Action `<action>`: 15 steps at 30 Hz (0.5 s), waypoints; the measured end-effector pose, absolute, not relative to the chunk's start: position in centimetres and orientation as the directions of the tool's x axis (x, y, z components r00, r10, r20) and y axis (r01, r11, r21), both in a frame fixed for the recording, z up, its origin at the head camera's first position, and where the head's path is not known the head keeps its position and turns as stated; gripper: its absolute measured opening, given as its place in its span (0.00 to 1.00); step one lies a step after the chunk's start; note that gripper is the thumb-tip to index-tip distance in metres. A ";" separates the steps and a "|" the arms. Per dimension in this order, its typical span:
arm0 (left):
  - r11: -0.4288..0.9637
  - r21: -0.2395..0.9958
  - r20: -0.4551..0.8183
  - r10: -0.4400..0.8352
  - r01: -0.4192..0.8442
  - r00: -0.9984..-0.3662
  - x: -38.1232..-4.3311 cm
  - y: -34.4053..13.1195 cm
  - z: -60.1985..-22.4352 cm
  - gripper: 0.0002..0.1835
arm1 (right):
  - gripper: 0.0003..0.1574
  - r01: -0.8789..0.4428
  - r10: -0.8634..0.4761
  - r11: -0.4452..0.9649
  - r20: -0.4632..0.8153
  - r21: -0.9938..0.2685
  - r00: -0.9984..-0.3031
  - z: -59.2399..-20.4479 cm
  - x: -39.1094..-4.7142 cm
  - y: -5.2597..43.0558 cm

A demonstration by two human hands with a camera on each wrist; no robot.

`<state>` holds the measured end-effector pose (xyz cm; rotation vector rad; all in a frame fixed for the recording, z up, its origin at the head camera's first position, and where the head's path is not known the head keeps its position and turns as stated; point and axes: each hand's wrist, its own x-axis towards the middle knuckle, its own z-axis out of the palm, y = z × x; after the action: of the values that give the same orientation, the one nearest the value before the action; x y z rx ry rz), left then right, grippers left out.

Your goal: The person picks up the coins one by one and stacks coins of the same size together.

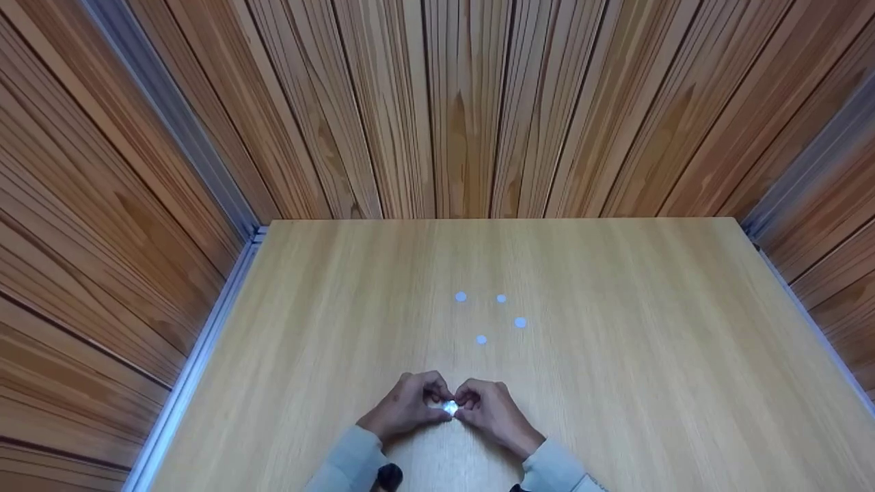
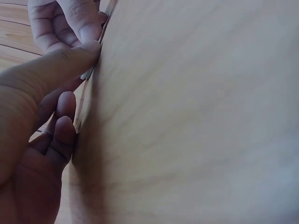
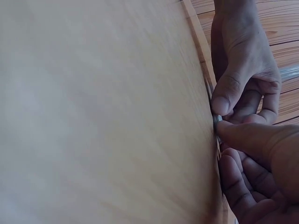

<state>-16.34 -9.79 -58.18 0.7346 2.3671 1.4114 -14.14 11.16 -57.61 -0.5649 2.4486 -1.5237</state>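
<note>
Close to the front of the table, my left hand (image 1: pixel 408 404) and right hand (image 1: pixel 495 413) meet at a small shiny whitish piece (image 1: pixel 450 407). The thumb and forefinger of each hand pinch it from either side, low over the wood. Its kind cannot be told, as the fingertips cover much of it. In the left wrist view a thin pale edge of the piece (image 2: pixel 87 73) shows below the left thumb. From the right wrist, a sliver of it (image 3: pixel 217 119) appears between the two thumb tips. The other fingers of both hands are curled near the tabletop.
Beyond the hands, several small pale-blue round spots (image 1: pixel 481 339) lie on the wooden table (image 1: pixel 328 294). Wood-plank walls (image 1: pixel 465 109) stand at the back and both sides, with a metal rail (image 1: pixel 198 362) along the left edge.
</note>
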 end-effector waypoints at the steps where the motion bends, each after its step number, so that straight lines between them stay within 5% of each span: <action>1: 0.385 0.879 0.019 0.559 0.281 -0.829 -16.3 -9.8 -58.2 0.14 | 0.09 -0.216 -0.422 0.397 0.031 -0.892 -0.906 -57.6 -14.1 11.1; 15: 0.379 0.883 0.026 0.550 0.277 -0.835 -16.2 -10.0 -58.4 0.15 | 0.09 -0.212 -0.415 0.408 0.027 -0.888 -0.910 -57.6 -14.0 11.1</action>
<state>-16.24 -10.04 -58.37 0.7307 2.3699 1.4372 -13.99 11.09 -57.63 -0.5562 2.4639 -1.5098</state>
